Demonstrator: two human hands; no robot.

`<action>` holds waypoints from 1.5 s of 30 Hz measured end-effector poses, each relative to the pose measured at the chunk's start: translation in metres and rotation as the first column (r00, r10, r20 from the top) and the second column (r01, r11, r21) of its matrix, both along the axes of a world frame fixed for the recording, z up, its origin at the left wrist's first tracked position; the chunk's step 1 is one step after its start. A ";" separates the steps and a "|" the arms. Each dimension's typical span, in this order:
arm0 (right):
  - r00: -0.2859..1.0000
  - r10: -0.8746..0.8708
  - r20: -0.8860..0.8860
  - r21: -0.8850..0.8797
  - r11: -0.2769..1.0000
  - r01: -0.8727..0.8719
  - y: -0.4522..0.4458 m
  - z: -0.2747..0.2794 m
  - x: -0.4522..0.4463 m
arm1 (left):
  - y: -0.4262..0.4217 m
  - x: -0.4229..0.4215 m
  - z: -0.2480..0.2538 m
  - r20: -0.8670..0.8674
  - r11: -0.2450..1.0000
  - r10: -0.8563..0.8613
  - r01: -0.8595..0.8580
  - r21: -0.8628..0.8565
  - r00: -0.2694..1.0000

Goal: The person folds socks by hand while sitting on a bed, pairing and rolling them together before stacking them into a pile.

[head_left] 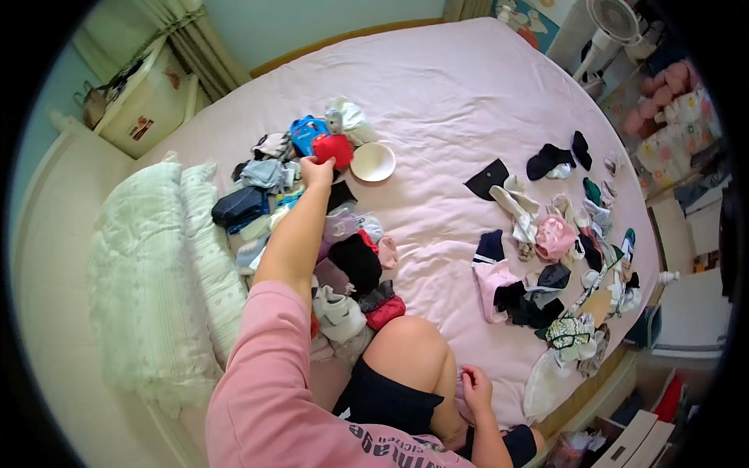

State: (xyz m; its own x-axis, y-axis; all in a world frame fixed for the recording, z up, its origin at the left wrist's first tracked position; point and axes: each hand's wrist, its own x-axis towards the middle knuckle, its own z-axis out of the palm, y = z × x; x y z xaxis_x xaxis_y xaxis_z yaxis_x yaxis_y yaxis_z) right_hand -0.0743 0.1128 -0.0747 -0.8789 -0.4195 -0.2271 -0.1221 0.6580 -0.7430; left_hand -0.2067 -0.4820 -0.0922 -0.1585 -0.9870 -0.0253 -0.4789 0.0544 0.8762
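My left hand (318, 170) reaches out over the left clothes pile, its fingers closed on the edge of a red piece of cloth (334, 151). Against that cloth lies a blue printed garment (309, 134), and a cream bowl (373, 162) stands just to its right. Beside my bent knee, low in the view, my right hand (477, 390) is curled with thumb and fingers together. Pale pinkish fabric (462, 407) shows next to it; whether the fingers hold it is unclear. Below my left forearm are a black garment (355, 264) and a white garment (339, 313).
Another spread of small clothes and socks covers the bed's right side, with a pink bundled item (555, 237) among them. Folded white quilts (148, 281) lie along the left edge. A storage box (148, 101) and a fan (613, 22) stand beyond the bed.
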 end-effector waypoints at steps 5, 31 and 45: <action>0.999 -0.046 0.026 0.049 0.998 0.044 -0.001 0.001 -0.004 | -0.003 -0.011 -0.021 -0.292 0.975 -0.222 0.215 -0.055 0.930; 0.999 -0.029 0.041 0.171 0.985 0.021 0.056 0.025 -0.017 | 0.373 0.021 0.013 0.596 -0.081 -0.758 0.945 0.316 -0.264; 0.904 0.003 -0.427 0.092 0.995 0.040 0.007 0.035 -0.528 | 0.347 -0.076 -0.027 0.709 0.466 -0.523 0.855 -0.227 0.474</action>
State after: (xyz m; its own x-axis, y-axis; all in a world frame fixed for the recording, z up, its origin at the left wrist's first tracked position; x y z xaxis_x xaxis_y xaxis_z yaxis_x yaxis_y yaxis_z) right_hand -0.6021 0.1201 -0.0396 -0.9079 -0.3977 0.1327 -0.4004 0.7288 -0.5555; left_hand -0.2828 -0.1347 -0.1195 -0.9134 -0.3957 0.0952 -0.3660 0.9009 0.2332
